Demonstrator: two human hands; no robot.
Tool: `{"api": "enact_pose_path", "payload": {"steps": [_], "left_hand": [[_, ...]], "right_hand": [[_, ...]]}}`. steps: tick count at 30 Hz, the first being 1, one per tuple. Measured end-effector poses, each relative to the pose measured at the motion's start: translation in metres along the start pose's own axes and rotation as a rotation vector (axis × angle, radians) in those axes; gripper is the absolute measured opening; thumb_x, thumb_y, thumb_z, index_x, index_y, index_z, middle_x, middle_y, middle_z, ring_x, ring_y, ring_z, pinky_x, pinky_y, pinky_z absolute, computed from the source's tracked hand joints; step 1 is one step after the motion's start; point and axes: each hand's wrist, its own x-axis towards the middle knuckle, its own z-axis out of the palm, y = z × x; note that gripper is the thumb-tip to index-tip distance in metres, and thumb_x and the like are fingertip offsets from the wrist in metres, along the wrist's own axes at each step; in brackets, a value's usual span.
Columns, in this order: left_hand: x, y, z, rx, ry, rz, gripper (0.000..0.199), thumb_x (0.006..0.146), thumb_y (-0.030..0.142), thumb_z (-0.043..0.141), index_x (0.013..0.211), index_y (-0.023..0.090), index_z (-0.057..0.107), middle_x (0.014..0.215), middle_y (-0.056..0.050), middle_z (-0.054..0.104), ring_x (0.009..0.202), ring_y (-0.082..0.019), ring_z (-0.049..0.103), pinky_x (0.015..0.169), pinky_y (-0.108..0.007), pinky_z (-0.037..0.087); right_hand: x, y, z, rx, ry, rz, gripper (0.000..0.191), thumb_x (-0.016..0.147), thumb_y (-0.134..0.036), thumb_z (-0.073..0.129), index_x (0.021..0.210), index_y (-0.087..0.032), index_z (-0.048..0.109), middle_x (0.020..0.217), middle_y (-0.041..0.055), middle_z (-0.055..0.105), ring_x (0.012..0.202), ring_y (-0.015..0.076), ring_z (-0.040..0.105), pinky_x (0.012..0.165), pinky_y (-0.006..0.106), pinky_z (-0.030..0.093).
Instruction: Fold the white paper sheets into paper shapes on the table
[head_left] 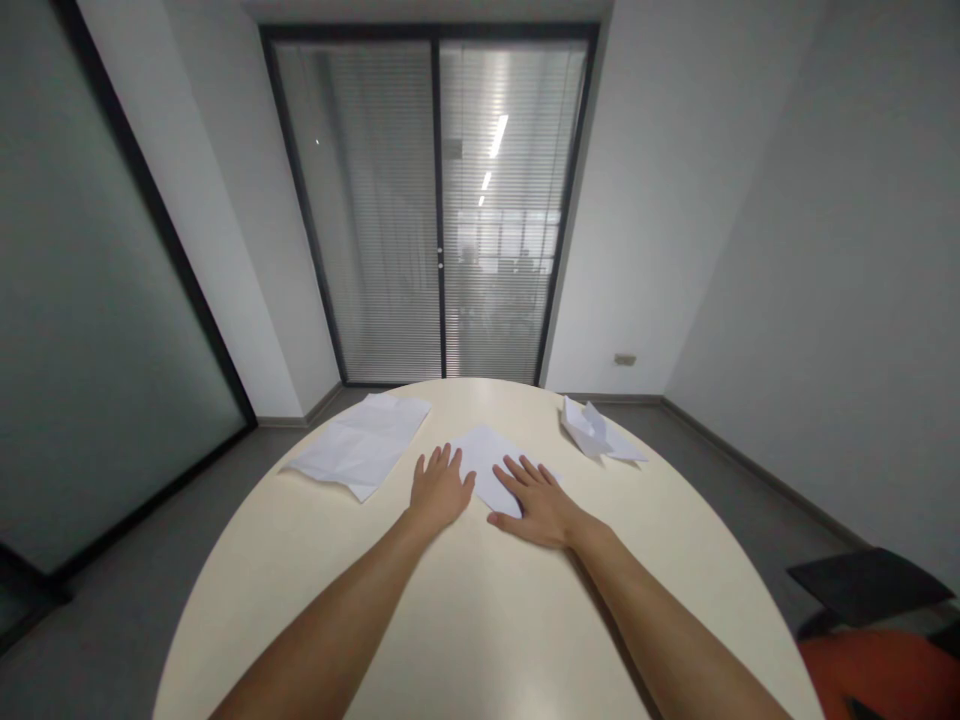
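Observation:
A folded white paper [484, 462] lies on the round cream table [480, 620], between and partly under my hands. My left hand [440, 488] rests at the paper's left edge, palm down with fingers spread. Across the paper's right part lies my right hand [536, 502], flat, its fingers also spread and its thumb pointing left. My right palm and fingers hide some of the paper. Neither hand grips anything.
A creased white sheet [364, 440] lies at the table's left side. Folded white paper [592, 430] stands partly upright at the far right. Beyond the table are glass doors [442, 200]; an orange and black chair [877, 670] is at the lower right.

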Motion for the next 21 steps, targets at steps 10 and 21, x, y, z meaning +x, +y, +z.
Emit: {"api": "enact_pose_path", "payload": {"steps": [10,21], "left_hand": [[0.004,-0.005,-0.004,-0.079,0.083,0.108,0.036,0.096,0.022,0.046,0.128,0.015,0.061,0.138,-0.013,0.061,0.131,-0.026,0.053,0.112,-0.04,0.04],[-0.001,-0.002,-0.009,-0.183,0.093,0.175,0.033,0.101,0.028,0.04,0.116,0.022,0.069,0.133,-0.008,0.065,0.13,-0.024,0.055,0.113,-0.042,0.038]], "right_hand": [[-0.002,-0.002,-0.012,0.08,-0.01,-0.179,0.082,0.077,-0.057,0.07,0.149,-0.026,0.046,0.158,0.012,0.035,0.148,0.0401,0.024,0.118,0.064,0.014],[0.002,0.0,-0.011,0.174,0.165,-0.232,0.039,0.088,-0.028,0.056,0.125,-0.021,0.068,0.133,0.0091,0.065,0.13,0.028,0.054,0.111,0.042,0.039]]}}
